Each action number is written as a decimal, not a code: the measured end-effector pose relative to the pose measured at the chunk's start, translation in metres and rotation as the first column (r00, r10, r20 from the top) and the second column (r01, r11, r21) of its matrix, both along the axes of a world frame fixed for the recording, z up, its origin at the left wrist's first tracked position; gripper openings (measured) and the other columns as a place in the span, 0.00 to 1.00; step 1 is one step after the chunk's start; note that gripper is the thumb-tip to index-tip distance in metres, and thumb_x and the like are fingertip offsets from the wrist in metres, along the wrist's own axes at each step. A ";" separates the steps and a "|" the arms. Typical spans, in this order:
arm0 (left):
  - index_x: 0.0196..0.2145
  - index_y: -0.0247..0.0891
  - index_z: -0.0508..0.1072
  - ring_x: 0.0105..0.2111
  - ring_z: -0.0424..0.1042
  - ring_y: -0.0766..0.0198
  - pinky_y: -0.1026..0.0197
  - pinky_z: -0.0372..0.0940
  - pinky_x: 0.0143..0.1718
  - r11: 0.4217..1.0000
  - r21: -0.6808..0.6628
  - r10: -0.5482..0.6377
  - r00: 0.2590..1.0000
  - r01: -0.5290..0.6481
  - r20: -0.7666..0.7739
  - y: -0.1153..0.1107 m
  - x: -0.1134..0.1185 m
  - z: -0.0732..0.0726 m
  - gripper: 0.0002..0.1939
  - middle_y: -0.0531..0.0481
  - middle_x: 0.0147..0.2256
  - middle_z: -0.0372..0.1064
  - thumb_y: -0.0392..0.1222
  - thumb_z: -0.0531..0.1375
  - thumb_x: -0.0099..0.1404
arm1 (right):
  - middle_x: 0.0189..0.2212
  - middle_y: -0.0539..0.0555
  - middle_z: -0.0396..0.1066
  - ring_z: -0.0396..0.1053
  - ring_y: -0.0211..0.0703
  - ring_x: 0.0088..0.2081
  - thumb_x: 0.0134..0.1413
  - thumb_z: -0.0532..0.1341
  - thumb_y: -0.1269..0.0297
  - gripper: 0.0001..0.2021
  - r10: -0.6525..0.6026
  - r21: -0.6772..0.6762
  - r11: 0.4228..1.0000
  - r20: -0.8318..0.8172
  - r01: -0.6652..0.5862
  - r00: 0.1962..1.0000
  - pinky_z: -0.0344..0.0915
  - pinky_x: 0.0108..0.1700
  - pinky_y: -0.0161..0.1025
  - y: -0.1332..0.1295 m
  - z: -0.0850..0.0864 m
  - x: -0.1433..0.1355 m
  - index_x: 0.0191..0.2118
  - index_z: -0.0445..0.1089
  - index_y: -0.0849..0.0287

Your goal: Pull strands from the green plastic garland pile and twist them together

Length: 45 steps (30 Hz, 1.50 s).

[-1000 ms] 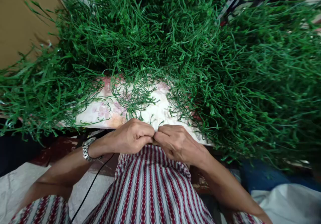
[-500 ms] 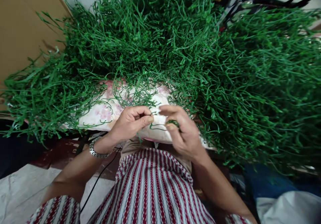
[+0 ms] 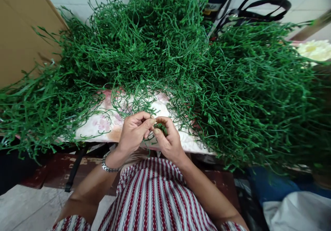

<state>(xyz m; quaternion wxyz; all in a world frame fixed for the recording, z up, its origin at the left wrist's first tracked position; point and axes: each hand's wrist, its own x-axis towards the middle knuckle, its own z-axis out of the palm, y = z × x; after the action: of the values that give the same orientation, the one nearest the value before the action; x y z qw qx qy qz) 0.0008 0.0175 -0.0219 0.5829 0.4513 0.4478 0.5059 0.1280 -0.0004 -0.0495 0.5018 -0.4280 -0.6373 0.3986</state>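
My left hand [image 3: 136, 131] and my right hand [image 3: 169, 139] meet over the front of a floral cloth [image 3: 99, 122]. The left thumb and forefinger pinch a thin green stem; its end is mostly hidden by the fingers. Touching them, the right fingertips close on the same spot, where a small pale tip shows. A few green stems [image 3: 161, 128] are curled inside my right hand. Loose stems lie on the cloth just beyond the fingers, and a large heap of green artificial-looking stems [image 3: 155, 48] rises behind.
More stems [image 3: 245, 100] spread to the right and another clump [image 3: 38, 103] to the left. A cardboard panel [image 3: 23, 27] stands at the back left. Black bag straps [image 3: 274, 1], a dark blue container [image 3: 217, 0] and pale yellow flowers [image 3: 314, 50] are at the back right.
My right hand has moved left, from apart to touching the left hand's fingertips. The view has shifted, bringing the pale flowers at the right into sight.
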 end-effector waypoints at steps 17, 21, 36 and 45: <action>0.24 0.36 0.63 0.11 0.53 0.79 0.73 0.50 0.12 0.980 -0.139 -0.075 0.913 0.142 0.401 -0.005 0.004 0.003 0.10 0.56 0.22 0.66 0.41 0.61 0.56 | 0.24 0.50 0.66 0.64 0.33 0.26 0.60 0.50 0.57 0.13 0.290 -0.022 0.956 -0.039 -0.291 0.956 0.61 0.30 0.30 0.002 0.003 0.009 0.30 0.60 0.61; 0.23 0.36 0.61 0.09 0.45 0.78 0.73 0.46 0.10 0.950 -0.211 -0.121 0.895 0.229 0.429 0.000 -0.005 0.003 0.12 0.62 0.12 0.51 0.42 0.61 0.56 | 0.20 0.48 0.60 0.56 0.31 0.21 0.60 0.47 0.53 0.18 0.434 0.001 0.899 0.150 -0.439 0.888 0.55 0.26 0.30 0.005 0.002 0.017 0.27 0.61 0.61; 0.21 0.36 0.67 0.28 0.64 0.69 0.64 0.61 0.35 0.996 0.069 0.041 0.987 -0.052 0.153 0.010 0.007 0.008 0.08 0.54 0.24 0.63 0.39 0.61 0.55 | 0.29 0.52 0.69 0.63 0.35 0.25 0.58 0.53 0.63 0.09 -0.005 0.130 0.991 0.366 -0.045 0.931 0.59 0.27 0.33 0.000 0.015 0.030 0.42 0.64 0.59; 0.36 0.38 0.72 0.37 0.67 0.65 0.62 0.61 0.42 0.967 0.249 0.092 0.984 -0.051 -0.156 0.001 -0.004 0.011 0.07 0.49 0.35 0.68 0.39 0.58 0.59 | 0.25 0.51 0.65 0.63 0.36 0.27 0.58 0.54 0.65 0.06 0.012 0.254 0.954 0.499 -0.159 0.867 0.58 0.30 0.32 0.006 0.003 0.016 0.34 0.64 0.61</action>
<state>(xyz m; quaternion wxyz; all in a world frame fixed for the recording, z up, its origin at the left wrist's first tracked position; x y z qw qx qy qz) -0.0027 0.0189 -0.0106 0.4652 0.5436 0.4453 0.5383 0.1435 0.0052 -0.0465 0.3612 -0.4090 -0.8133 0.2021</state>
